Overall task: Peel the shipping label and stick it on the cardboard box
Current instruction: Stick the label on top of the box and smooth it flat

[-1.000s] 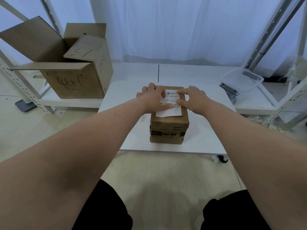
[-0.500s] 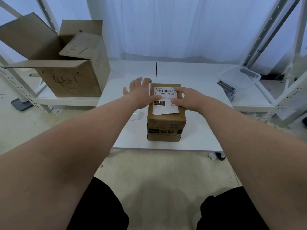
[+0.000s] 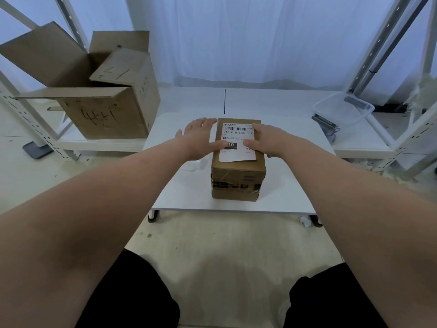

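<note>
A small brown cardboard box point(image 3: 237, 178) stands on the low white table point(image 3: 189, 190). A white shipping label point(image 3: 237, 140) with a barcode lies flat on the box's top. My left hand point(image 3: 201, 136) is spread flat at the box's left edge, its thumb resting on the label's left side. My right hand point(image 3: 267, 140) lies flat over the box's right edge, fingertips on the label's right side. Neither hand holds anything.
A large open cardboard box point(image 3: 99, 95) sits on the white shelf at the left. A clear plastic tray point(image 3: 343, 110) lies at the right on the shelf, with dark items beside it. Metal rack posts point(image 3: 387, 43) stand on both sides. A small crumpled piece lies on the table by my left wrist.
My left hand slid off the label toward the box's left edge and opened flat. My right hand shifted to the right side of the label. More of the label shows now.
</note>
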Tool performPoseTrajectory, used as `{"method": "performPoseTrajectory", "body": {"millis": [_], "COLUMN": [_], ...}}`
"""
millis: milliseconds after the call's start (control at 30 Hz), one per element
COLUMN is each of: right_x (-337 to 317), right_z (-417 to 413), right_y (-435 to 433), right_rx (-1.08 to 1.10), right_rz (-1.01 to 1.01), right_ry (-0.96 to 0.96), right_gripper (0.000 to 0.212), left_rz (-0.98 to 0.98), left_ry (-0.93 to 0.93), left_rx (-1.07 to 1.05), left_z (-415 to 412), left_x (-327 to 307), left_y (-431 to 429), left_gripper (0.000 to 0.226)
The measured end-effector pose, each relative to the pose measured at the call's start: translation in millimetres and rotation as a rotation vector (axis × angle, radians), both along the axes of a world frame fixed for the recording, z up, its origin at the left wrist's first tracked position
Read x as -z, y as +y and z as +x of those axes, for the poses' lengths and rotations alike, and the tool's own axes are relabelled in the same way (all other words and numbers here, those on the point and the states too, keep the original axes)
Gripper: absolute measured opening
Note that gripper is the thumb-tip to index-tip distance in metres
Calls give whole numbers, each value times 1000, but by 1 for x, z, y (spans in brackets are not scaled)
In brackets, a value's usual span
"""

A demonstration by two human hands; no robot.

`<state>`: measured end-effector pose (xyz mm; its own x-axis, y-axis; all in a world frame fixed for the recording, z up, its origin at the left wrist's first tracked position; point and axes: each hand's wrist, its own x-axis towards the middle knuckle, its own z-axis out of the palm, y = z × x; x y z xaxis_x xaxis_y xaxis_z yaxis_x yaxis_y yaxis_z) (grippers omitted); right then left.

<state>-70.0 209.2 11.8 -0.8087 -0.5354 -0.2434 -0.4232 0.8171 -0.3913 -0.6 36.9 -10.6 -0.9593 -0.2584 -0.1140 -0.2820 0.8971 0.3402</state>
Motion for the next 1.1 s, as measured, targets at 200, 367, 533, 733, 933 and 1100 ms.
{"method": "performPoseTrajectory", "body": {"millis": [200, 367, 533, 733, 933, 1100], "right_x": [1, 3, 2, 2, 15, 6], "right_z": [1, -3, -5, -10, -6, -5], "right_y": [-2, -6, -3, 2, -15, -13], "right_rx": [7, 23, -24, -55, 128, -74], "right_rz": [35, 61, 84, 153, 108, 193], "right_ry": [20, 14, 26, -59, 210, -2], "right_gripper": [62, 66, 70, 91, 80, 102], "left_rz": [94, 34, -98, -103, -115, -94], "left_ry": [-183, -174, -9, -52, -91, -102], "left_rx": [163, 190, 63, 57, 47, 40], "left_z": [8, 9, 1, -4, -3, -1], "left_x": [-9, -10, -3, -1, -2, -4], "left_y": [-3, -5, -1, 1, 0, 2], "left_gripper": [99, 100, 74, 55, 56, 55]}}
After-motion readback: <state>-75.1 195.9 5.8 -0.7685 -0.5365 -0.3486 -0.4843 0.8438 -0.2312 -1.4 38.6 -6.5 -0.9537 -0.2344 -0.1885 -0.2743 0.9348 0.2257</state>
